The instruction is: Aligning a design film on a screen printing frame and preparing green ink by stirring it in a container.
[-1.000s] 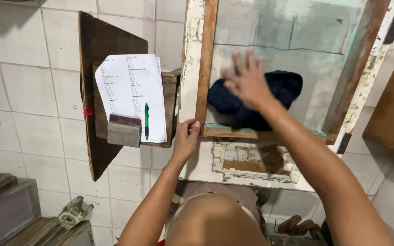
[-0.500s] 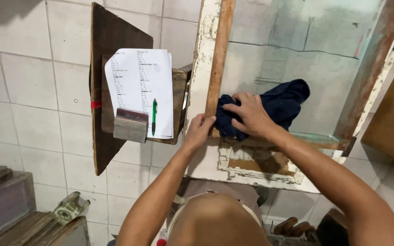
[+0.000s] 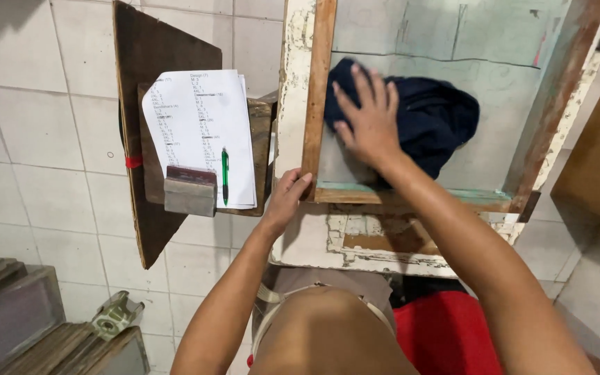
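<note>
Dark blue cloth (image 3: 425, 118) lying crosswise, seemingly bunched, under right hand (image 3: 368, 118)

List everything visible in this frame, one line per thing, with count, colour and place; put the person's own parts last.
Wooden screen frame: one, brown wood with pale mesh, centre right, lying on a worn white board.
Cloth: one, dark navy, on the mesh under the right hand.
Worn white board: one, flaking white paint, under the frame.
Printed sheet: one, white, on a brown board left of the frame.
Pen: one, green, on the sheet.
Squeegee block: one, grey with a dark top, at the sheet's lower edge.
Wooden panel: one, dark brown, on the tiled floor.
Tape roll: one, clear, lower left.
Left hand: grips the frame's lower left corner.
Right hand: pressed flat on the cloth.
</note>
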